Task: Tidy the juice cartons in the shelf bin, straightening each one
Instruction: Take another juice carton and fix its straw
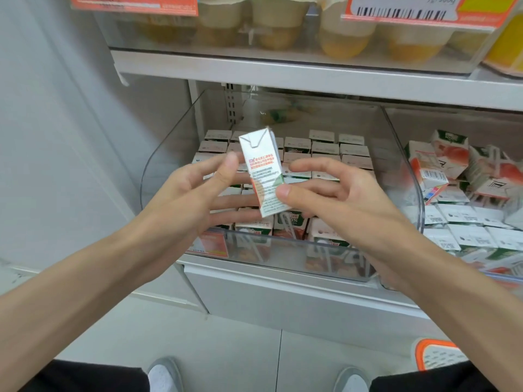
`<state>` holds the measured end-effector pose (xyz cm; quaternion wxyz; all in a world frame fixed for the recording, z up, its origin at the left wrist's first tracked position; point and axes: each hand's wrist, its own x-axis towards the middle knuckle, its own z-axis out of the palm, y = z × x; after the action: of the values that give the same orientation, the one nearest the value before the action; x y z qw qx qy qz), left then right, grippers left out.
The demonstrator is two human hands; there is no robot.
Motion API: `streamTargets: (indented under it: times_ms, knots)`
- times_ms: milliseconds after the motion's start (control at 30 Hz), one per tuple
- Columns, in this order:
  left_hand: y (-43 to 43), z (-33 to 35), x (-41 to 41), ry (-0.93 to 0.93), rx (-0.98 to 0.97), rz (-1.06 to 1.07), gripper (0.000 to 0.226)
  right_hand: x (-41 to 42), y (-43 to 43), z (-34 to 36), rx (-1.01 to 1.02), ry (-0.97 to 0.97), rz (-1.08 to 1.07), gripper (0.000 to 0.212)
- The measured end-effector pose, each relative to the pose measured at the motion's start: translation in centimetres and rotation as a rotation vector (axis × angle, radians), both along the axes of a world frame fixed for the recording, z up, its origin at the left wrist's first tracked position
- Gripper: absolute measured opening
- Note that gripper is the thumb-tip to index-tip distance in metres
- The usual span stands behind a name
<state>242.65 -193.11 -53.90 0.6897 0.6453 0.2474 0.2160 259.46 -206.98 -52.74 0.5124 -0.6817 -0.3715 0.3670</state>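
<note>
Shelf bin (169,137): clear; its standing cartons (325,149) are mostly in straight rows, so the task looks well along.
Neighbouring cartons (450,162): jumbled, in the next bin to the right.
Held carton (263,171): tilted above the bin, not yet set back.
Right grip (339,199): pinches its lower end.
Left grip (181,199): fingers straight, behind it.
Slot: hidden by hands.
</note>
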Motion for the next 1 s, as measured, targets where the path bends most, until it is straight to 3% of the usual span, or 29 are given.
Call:
streamTargets:
  times_ms: [167,400,567,733,800,933,1000]
  knots:
    - [0.1,-0.2,-0.1,0.014,0.036,-0.036,0.043,-0.1,-0.3,-0.2,0.003,0.018,0.084,0.025]
    - [0.3,0.1,-0.6,0.048,0.042,-0.088,0.042,0.5,0.2,-1.5,0.049,-0.084,0.107,0.019]
    - [0.0,0.2,-0.3,0.066,0.038,-0.011,0.038,0.5,0.4,-1.5,0.077,-0.109,0.084,0.020]
    - [-0.9,-0.2,0.3,0.068,0.011,0.021,0.034,0.2,0.2,-1.3,0.081,-0.148,-0.003,0.042]
    - [-1.4,-0.2,0.8,0.070,-0.025,0.006,0.032,0.3,0.1,-1.4,0.081,-0.180,-0.042,0.041]
    - [-1.2,0.8,1.5,0.066,-0.026,-0.097,0.033,1.4,-0.6,-1.4,0.085,-0.070,-0.138,0.046]
    - [-1.0,1.4,1.4,0.065,0.010,-0.123,0.034,1.7,-1.1,-1.2,0.094,-0.018,-0.143,0.036]
